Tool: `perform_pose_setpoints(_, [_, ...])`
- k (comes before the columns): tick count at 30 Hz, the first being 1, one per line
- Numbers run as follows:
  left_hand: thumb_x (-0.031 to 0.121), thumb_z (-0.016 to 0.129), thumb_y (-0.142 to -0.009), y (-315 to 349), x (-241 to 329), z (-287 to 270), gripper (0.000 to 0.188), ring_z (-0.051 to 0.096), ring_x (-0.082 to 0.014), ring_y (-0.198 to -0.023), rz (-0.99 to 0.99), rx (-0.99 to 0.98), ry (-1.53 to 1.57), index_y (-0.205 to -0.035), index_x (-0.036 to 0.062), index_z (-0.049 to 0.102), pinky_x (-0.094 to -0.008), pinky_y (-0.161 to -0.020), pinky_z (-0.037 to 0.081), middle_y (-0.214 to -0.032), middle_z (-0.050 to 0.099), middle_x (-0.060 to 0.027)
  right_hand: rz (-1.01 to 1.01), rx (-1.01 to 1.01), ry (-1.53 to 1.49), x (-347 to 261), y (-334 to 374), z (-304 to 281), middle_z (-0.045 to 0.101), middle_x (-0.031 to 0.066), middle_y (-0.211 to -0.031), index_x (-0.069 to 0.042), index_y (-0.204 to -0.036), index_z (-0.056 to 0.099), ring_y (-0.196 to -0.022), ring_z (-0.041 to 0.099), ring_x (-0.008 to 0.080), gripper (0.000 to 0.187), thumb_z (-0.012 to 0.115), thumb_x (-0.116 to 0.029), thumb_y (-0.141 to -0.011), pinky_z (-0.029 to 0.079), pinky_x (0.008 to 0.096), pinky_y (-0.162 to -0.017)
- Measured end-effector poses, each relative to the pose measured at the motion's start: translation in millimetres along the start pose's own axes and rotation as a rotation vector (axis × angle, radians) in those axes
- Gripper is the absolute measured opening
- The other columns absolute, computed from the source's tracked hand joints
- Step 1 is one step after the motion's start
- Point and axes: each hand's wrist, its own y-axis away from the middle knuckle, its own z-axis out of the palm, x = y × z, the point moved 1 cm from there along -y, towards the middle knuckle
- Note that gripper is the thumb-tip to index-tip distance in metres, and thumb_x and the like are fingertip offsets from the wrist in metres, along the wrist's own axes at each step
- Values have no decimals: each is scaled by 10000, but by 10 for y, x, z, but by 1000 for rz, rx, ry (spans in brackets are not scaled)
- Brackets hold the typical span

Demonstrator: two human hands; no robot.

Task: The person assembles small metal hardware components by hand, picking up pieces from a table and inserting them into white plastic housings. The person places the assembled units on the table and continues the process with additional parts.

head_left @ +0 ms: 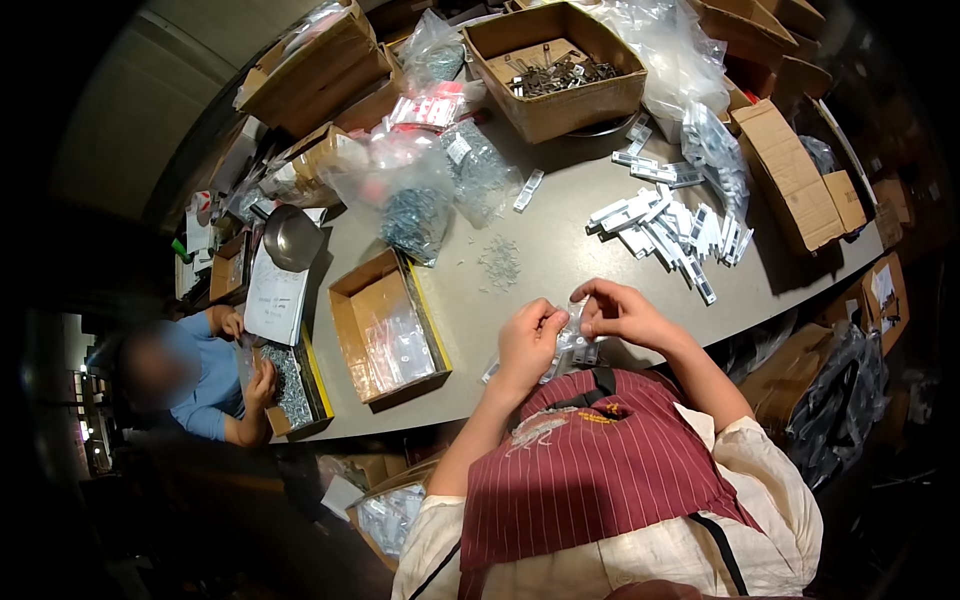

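Close to the table's near edge, I hold a small clear plastic bag (575, 316) between both hands. My left hand (530, 348) is closed, its thumb and fingers pinching one side of the bag. On the other side, my right hand (624, 314) pinches the bag with bent fingers. What the bag contains is too small to make out. Below my hands, more small clear packets (586, 353) lie at the edge, partly hidden by my apron. A loose heap of small screw-like pieces (499, 262) is spread beyond my left hand. Farther right lies a pile of white and grey slim parts (655, 228).
To the left, an open cardboard box (362, 376) contains flat clear bags. A co-worker's hands (262, 383) are at another box of small metal pieces. Bulging plastic bags (415, 215) and a carton of metal parts (545, 118) stand at the back; a cardboard box (790, 180) is right.
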Motion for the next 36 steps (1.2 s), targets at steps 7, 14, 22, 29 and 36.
perform_pose_setpoints(7, [145, 741, -869, -39, -43, -17, 157, 617, -85, -766, 2, 11, 414, -872, -9, 709, -275, -675, 490, -837, 701, -57, 60, 80, -300, 131, -21, 97, 635, 19, -875, 0, -1267, 555, -817, 620, 105, 418, 730, -52, -891, 506, 258, -748])
perform_pose_setpoints(14, [117, 790, -798, -10, -111, -24, 207, 596, -280, -699, 160, 122, -159, -855, 15, 619, -369, -645, 478, -780, 607, -119, -435, 247, 421, -200, -5, 137, 661, 95, -1128, -71, -1190, 640, -1156, 590, 274, 434, 636, -66, -756, 401, 453, -1090])
perform_pose_setpoints(22, [55, 771, -720, -77, -48, -46, 342, 593, -346, -890, 468, 299, -449, -1000, 24, 579, -460, -797, 470, -933, 611, -144, -443, -33, 935, -213, -123, 153, 567, 77, -1361, -205, -1168, 729, -1419, 354, 374, 520, 651, -173, -655, 73, 655, -1197])
perform_pose_setpoints(29, [52, 777, -736, -25, -868, -15, 395, 580, -411, -985, 122, 261, -403, -1051, 15, 542, -486, -873, 448, -1014, 620, -181, -301, -192, 668, 46, -805, 187, 477, 164, -1421, -146, -1186, 704, -1340, 397, 445, 511, 758, -225, -685, 297, 576, -1131])
perform_pose_setpoints(36, [71, 755, -781, 96, -829, -26, 361, 608, -411, -1009, 19, 270, -178, -1086, -10, 577, -454, -887, 485, -1048, 637, -213, -379, 70, 1026, 252, -1634, 56, 514, 227, -1220, 23, -1276, 515, -1170, 490, 422, 712, 857, -219, -700, 439, 465, -1014])
